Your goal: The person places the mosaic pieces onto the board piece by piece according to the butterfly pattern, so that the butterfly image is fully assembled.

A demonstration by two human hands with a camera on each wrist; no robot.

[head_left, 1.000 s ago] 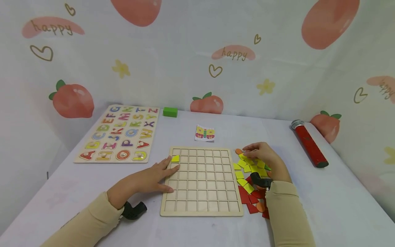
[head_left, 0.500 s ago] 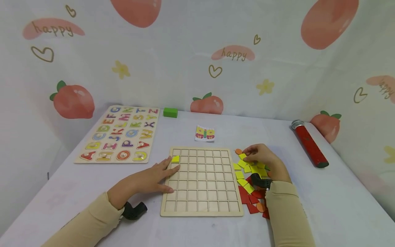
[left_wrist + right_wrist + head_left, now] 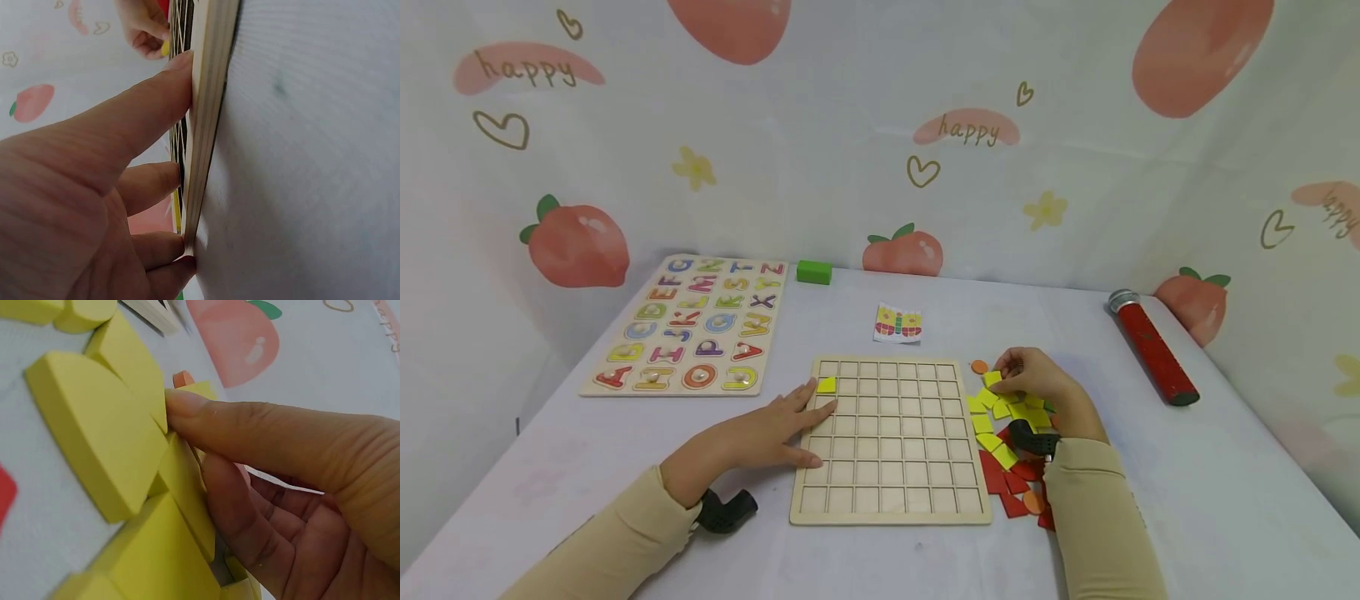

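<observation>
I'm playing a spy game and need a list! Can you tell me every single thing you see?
Grid board: 1, pale wood, table's middle
Placed tile: 1, yellow, board's left column
Yellow pieces: many, yellow, right of board
Red pieces: several, red, pile's near end
Orange discs: at least 2, orange, in pile
Green piece: at least 1, green, partly hidden
Picture card: 1, multicoloured, beyond board
Letter board: 1, multicoloured, far left
Block: 1, green, beside letter board
Microphone: 1, red and silver, far right
Backdrop: 1, white with peaches, behind
Tablecloth: 1, white, underneath
Sleeves: 2, tan, on arms
Wrist cameras: 2, black, at wrists
Left hand: 1, on board's left edge
Right hand: 1, pinching a yellow piece
</observation>
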